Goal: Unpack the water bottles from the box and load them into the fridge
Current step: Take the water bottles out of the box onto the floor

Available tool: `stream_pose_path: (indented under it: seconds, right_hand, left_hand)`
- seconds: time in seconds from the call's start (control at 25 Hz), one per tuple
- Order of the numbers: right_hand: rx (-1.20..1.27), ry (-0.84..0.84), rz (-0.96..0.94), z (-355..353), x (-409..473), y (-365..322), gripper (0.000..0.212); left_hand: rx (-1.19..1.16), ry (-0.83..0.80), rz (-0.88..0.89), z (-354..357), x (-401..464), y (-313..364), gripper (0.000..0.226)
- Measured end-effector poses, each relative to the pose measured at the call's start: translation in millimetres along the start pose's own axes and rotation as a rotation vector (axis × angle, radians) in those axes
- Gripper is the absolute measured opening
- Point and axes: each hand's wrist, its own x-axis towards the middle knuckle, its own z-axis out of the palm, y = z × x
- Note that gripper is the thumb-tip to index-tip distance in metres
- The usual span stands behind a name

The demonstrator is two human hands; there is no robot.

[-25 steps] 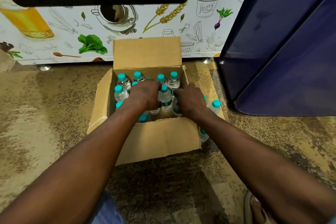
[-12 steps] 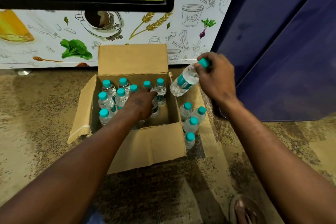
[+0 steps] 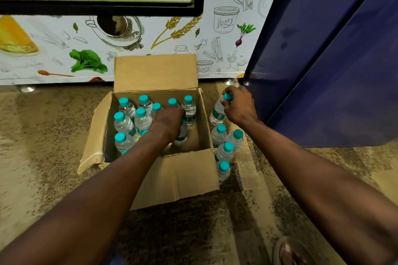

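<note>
An open cardboard box (image 3: pixel 172 178) sits on the floor with several clear water bottles (image 3: pixel 127 120) with teal caps standing inside. My left hand (image 3: pixel 168 122) reaches into the box, its fingers curled round the top of a bottle (image 3: pixel 183 133). Right of the box, my right hand (image 3: pixel 237 107) grips another bottle (image 3: pixel 218 112) by its cap, low beside the box wall. Several more bottles (image 3: pixel 226 146) stand on the floor in a cluster just in front of that one. The dark blue fridge (image 3: pixel 333 71) rises at the right with its door closed.
A vending machine (image 3: pixel 129 34) with food drawings and a "PUSH TO COLLECT" flap stands right behind the box. The box's back flap leans against it. My sandalled foot (image 3: pixel 288 251) shows at the bottom right on the speckled floor (image 3: pixel 43 135).
My right hand lifted a bottle out of the box and carried it right and down to the floor beside the cluster. My left hand stayed in the box.
</note>
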Motion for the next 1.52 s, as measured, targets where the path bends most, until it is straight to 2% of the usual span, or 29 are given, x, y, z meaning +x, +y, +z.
stream_pose_path:
  seconds: [0.24, 0.4, 0.6, 0.72, 0.84, 0.92, 1.0, 1.08, 1.2, 1.36, 1.44, 1.52]
  right_hand:
    - [-0.031, -0.046, 0.089, 27, 6, 6, 0.032]
    - [-0.071, -0.052, 0.163, 38, 9, 9, 0.036]
    - [-0.036, -0.107, 0.165, 40, 11, 10, 0.044]
    - [0.107, 0.039, 0.175, 21, -4, 11, 0.043]
    - [0.362, 0.292, 0.172, -2, -25, 14, 0.02]
    - [0.501, 0.32, 0.125, -15, -34, 10, 0.009]
    - [0.606, 0.264, 0.034, -30, -37, -1, 0.016]
    - [0.615, 0.123, -0.1, -45, -36, -16, 0.035]
    - [0.383, -0.095, -0.324, -56, -29, -38, 0.066]
    - [0.281, 0.007, -0.456, -54, -26, -47, 0.061]
    - [0.328, 0.055, -0.411, -55, -27, -39, 0.059]
    - [0.419, 0.101, -0.291, -58, -30, -29, 0.061]
  left_hand:
    - [0.093, 0.041, 0.004, -3, -7, 2, 0.04]
    - [0.065, 0.058, -0.014, -8, -5, 1, 0.041]
    - [0.057, 0.106, 0.003, -14, -2, 7, 0.041]
    - [-0.063, 0.208, -0.001, -20, 0, 8, 0.04]
    - [-0.165, 0.377, 0.047, -29, 2, 12, 0.036]
    - [-0.186, 0.493, 0.084, -35, 3, 16, 0.032]
    - [-0.232, 0.605, 0.117, -42, 3, 20, 0.03]
    - [-0.317, 0.7, 0.194, -48, 3, 27, 0.029]
    - [-0.426, 0.774, 0.336, -55, 0, 38, 0.031]
    - [-0.566, 0.8, 0.44, -66, -6, 51, 0.035]
    - [-0.627, 0.744, 0.466, -70, -6, 48, 0.037]
    - [-0.575, 0.638, 0.409, -65, -1, 33, 0.037]
